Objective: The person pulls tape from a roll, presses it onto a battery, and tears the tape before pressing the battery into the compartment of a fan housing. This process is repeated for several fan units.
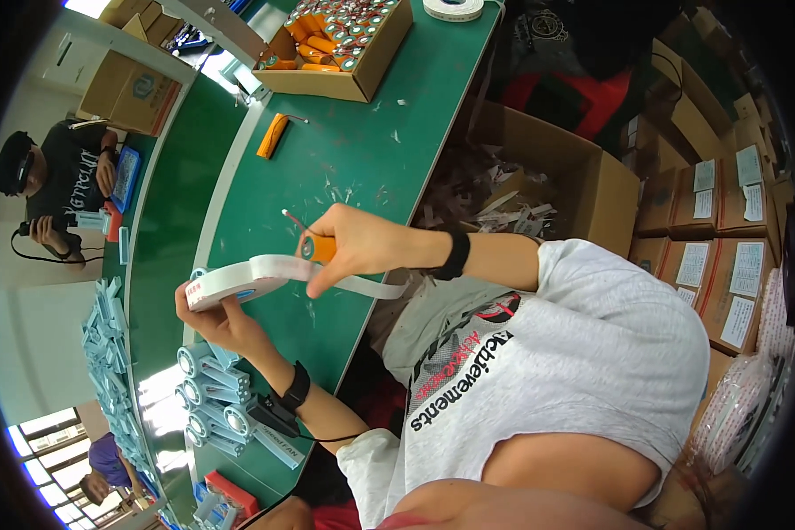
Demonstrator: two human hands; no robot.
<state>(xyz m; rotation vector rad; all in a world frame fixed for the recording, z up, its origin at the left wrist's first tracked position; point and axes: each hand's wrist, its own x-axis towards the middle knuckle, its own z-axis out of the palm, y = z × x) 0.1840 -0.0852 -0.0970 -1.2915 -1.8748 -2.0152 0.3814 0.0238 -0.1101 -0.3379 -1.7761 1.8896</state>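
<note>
My left hand (pixel 225 325) holds a roll of white tape (pixel 214 288) by its edge, fingers wrapped around it, over the green workbench (pixel 327 168). A strip of the tape (pixel 278 266) runs from the roll to my right hand (pixel 353 240), and its free end (pixel 375 287) hangs out past my thumb. My right hand grips an orange cylindrical battery (pixel 324 250), which has a thin red lead sticking out. Part of the battery is hidden by my fingers. A second orange battery (pixel 273 137) with a lead lies farther off on the bench.
A cardboard box (pixel 362 86) of orange batteries stands at the far end, near another tape roll (pixel 453 7). Light blue handheld fans (pixel 212 393) are piled beside my left forearm. An open scrap carton (pixel 614 199) stands past the bench edge. Across the bench, a co-worker (pixel 66 177) handles parts.
</note>
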